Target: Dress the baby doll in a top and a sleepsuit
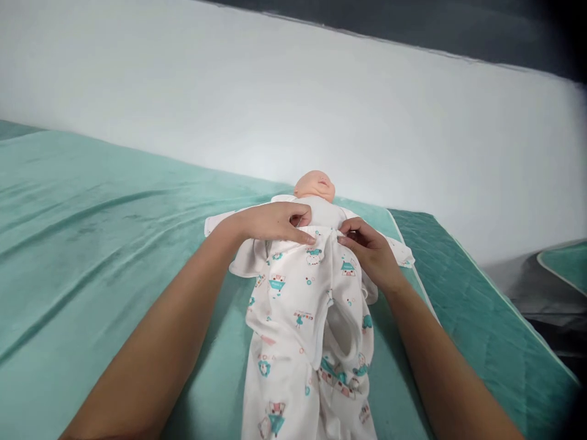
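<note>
A baby doll lies on its back, its head near the wall. It wears a white top with the sleeves spread to both sides. White printed trousers cover its lower body, with an opening at the crotch. My left hand pinches the waistband, thumb on the outside and fingers bent behind the edge. On the right side of the waistband, my right hand grips the cloth between thumb and fingers.
A light green sheet with folds lies under the doll. Darker green quilted bedding shows at the right. Behind stands a white wall. Another green padded edge is at the far right.
</note>
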{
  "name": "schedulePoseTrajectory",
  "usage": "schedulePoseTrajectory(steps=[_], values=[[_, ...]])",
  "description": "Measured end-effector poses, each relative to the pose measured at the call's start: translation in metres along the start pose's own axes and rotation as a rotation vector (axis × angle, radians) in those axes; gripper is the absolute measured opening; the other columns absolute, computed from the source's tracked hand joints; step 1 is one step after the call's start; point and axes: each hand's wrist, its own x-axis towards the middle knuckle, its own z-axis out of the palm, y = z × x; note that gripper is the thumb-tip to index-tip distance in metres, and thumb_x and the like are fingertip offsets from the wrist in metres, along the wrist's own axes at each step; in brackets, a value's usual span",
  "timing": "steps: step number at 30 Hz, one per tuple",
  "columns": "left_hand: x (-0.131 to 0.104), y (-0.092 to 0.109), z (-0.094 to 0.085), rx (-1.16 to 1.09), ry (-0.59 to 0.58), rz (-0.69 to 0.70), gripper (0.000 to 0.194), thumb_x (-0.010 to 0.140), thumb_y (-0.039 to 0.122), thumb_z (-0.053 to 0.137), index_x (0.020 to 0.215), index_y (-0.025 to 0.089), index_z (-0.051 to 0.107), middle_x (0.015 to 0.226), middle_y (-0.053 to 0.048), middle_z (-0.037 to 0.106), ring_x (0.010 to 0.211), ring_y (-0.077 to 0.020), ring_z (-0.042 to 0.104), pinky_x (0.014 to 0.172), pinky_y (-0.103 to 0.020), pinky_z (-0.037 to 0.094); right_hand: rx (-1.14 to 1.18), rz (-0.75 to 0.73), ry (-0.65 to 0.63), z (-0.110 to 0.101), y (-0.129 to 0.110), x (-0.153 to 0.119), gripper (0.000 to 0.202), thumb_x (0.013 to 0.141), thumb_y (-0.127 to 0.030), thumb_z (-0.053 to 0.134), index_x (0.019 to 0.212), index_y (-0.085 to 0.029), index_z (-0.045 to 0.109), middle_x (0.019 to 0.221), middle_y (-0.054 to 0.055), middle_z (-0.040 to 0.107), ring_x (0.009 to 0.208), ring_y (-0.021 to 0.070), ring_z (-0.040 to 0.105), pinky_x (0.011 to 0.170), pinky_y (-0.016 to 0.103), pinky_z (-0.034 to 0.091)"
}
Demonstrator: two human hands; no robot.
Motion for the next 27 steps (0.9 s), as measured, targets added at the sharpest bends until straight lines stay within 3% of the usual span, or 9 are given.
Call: schedulePoseTrajectory(steps=[6,10,13,17,23,27], values=[[-0.004,-0.002,0.001,0.089,0.110,0.087,0.031,0.087,0.043,0.055,0.071,0.021,0.040,0.073,0.002,0.043,0.063,-0.0124,0.037,0.056,-0.027,0.028,0.000,-0.065,-0.088,-0.008,-0.002,0.008,0.014,0.086,-0.031,0.069,0.083,-0.025,0.057,0.093,0.001,0.047,0.087,0.0172,0.044,0.075,0.031,0.037],[-0.004,-0.003,0.002,0.199,0.328,0.166,0.024,0.088,0.036,0.056,0.074,0.020,0.045,0.079,0.001,0.049,0.072,-0.0144,0.045,0.063,-0.028,0.033,-0.064,-0.081,-0.198,-0.017,-0.011,0.020,0.012,0.085,-0.033,0.070,0.086,-0.026,0.060,0.099,0.002,0.048,0.092,0.0179,0.046,0.075,0.031,0.037],[0.002,-0.008,0.006,0.187,0.510,0.188,0.022,0.089,0.035,0.056,0.075,0.020,0.047,0.083,0.000,0.052,0.077,-0.0150,0.048,0.068,-0.028,0.036,-0.109,-0.055,-0.234,-0.015,-0.018,0.029,0.016,0.088,-0.039,0.066,0.087,-0.025,0.058,0.097,0.001,0.049,0.084,0.0159,0.045,0.072,0.031,0.036],[0.012,-0.020,0.017,0.015,0.653,0.087,0.021,0.090,0.036,0.053,0.078,0.021,0.046,0.080,0.001,0.055,0.073,-0.0139,0.048,0.067,-0.028,0.036,-0.151,0.020,-0.190,-0.008,-0.021,0.038,0.029,0.090,-0.047,0.060,0.078,-0.023,0.052,0.080,-0.002,0.045,0.070,0.0131,0.038,0.064,0.029,0.033],[0.020,-0.031,0.025,-0.188,0.733,-0.056,0.022,0.088,0.038,0.056,0.079,0.021,0.045,0.076,0.003,0.051,0.070,-0.0130,0.046,0.066,-0.027,0.036,-0.177,0.117,-0.112,-0.010,-0.017,0.057,0.034,0.089,-0.053,0.055,0.075,-0.022,0.053,0.068,-0.003,0.044,0.063,0.0125,0.037,0.057,0.027,0.032],[0.022,-0.036,0.028,-0.219,0.711,-0.106,0.024,0.086,0.038,0.059,0.077,0.021,0.044,0.071,0.004,0.049,0.068,-0.0130,0.044,0.064,-0.027,0.034,-0.277,0.108,0.036,-0.011,-0.006,0.068,0.034,0.089,-0.052,0.056,0.073,-0.022,0.055,0.064,-0.003,0.044,0.061,0.0129,0.038,0.057,0.028,0.031]])
